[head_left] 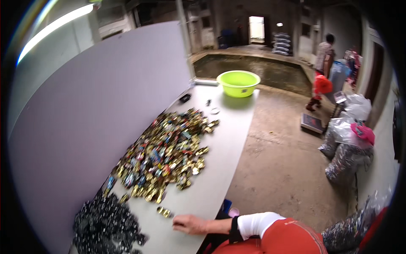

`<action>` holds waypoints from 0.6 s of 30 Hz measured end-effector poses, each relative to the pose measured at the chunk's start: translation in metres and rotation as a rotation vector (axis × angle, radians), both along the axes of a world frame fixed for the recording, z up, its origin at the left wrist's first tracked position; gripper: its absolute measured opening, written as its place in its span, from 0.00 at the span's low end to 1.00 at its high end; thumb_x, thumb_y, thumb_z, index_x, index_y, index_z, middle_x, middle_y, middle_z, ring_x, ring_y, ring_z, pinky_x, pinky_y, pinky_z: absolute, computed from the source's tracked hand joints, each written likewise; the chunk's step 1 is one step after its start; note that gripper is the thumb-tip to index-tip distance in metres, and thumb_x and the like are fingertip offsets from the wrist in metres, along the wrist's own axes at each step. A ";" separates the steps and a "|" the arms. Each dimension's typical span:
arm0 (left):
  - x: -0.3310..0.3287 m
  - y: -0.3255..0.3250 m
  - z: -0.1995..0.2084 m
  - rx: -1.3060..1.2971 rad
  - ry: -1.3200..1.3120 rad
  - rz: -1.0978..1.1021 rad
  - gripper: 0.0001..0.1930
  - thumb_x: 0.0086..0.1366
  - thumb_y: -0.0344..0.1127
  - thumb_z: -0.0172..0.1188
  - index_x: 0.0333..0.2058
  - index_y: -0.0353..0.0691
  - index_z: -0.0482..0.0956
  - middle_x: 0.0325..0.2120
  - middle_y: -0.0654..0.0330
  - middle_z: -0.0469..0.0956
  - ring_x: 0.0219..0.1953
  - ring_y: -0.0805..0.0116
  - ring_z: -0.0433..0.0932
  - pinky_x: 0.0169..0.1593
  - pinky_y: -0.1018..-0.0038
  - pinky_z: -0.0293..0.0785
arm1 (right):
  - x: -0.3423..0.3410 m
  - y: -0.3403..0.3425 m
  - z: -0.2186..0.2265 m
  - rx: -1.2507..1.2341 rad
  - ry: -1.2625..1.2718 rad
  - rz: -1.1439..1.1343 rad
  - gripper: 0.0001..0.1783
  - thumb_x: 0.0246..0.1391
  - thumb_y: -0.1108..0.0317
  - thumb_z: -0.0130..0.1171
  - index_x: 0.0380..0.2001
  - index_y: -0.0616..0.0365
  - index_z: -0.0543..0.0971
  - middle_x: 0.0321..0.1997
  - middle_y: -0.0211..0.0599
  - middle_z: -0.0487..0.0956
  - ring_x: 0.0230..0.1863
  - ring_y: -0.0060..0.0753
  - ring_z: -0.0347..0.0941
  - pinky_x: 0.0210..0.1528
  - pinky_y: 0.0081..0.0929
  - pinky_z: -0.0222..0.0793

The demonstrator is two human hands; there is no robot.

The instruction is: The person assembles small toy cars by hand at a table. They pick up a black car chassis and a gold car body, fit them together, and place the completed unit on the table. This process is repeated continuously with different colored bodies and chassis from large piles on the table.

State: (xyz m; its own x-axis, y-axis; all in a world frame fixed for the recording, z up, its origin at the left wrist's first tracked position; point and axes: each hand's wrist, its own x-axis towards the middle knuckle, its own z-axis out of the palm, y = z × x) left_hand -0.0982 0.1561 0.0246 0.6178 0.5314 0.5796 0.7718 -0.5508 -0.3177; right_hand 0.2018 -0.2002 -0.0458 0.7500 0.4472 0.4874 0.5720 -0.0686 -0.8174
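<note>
One grip was in view: the right grip (188, 224), low over the near end of the desk (228, 148), fingers curled inward; whether it was closed on anything could not be told. The left grip was out of frame. A few gold pieces (163, 211) lay just beside the fingertips, contact unclear, on a bare strip of the surface that probably made single items easy to see and pick up. Further along spread a mixed pile (165, 152), mostly gold with red and blue among it, heaped toward an upright partition (105, 89), which presumably kept it from sliding off that side. Black pieces (105, 224) formed their own heap at the near left, likely so the two lots would not mingle. At the far end stood a lime-green basin (237, 90), mouth up, well apart from the pile, perhaps to leave working room. Beyond, a floor scale (312, 122) sat near filled clear sacks (347, 163), seemingly leaned together for support; a co-worker (325, 59) stood past them.
</note>
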 end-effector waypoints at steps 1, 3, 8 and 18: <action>-0.002 0.010 -0.016 0.030 0.018 -0.010 0.19 0.59 0.39 0.52 0.46 0.33 0.72 0.45 0.43 0.69 0.47 0.43 0.67 0.50 0.55 0.66 | 0.001 -0.005 0.003 -0.054 0.043 -0.033 0.10 0.48 0.68 0.60 0.30 0.60 0.70 0.25 0.42 0.71 0.26 0.39 0.70 0.29 0.31 0.67; -0.005 0.046 -0.064 -0.060 -0.092 -0.295 0.23 0.57 0.42 0.54 0.47 0.34 0.71 0.47 0.38 0.65 0.52 0.37 0.60 0.58 0.45 0.52 | 0.003 -0.003 0.005 -0.030 0.062 -0.025 0.10 0.47 0.69 0.61 0.28 0.60 0.71 0.22 0.40 0.72 0.23 0.35 0.71 0.26 0.29 0.66; 0.063 -0.013 -0.046 -0.305 -0.354 -0.676 0.15 0.45 0.24 0.59 0.35 0.30 0.73 0.34 0.51 0.70 0.43 0.48 0.66 0.48 0.55 0.61 | 0.025 -0.001 0.013 -0.221 0.006 -0.121 0.06 0.45 0.69 0.60 0.26 0.56 0.74 0.23 0.42 0.76 0.25 0.43 0.73 0.27 0.34 0.68; 0.132 -0.072 -0.029 -0.602 -0.483 -0.752 0.15 0.42 0.22 0.64 0.32 0.32 0.76 0.29 0.53 0.72 0.35 0.54 0.69 0.40 0.64 0.68 | 0.056 0.022 0.030 -0.750 -0.141 -0.208 0.27 0.39 0.50 0.65 0.33 0.59 0.69 0.37 0.44 0.70 0.35 0.51 0.72 0.36 0.42 0.68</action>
State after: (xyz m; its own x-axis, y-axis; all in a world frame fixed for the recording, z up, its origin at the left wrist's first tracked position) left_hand 0.0339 0.0840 -0.0045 0.6806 0.3899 0.6203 0.1408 -0.9004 0.4115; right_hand 0.2581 -0.1784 -0.0158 0.8078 0.5514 0.2083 0.5819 -0.6896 -0.4311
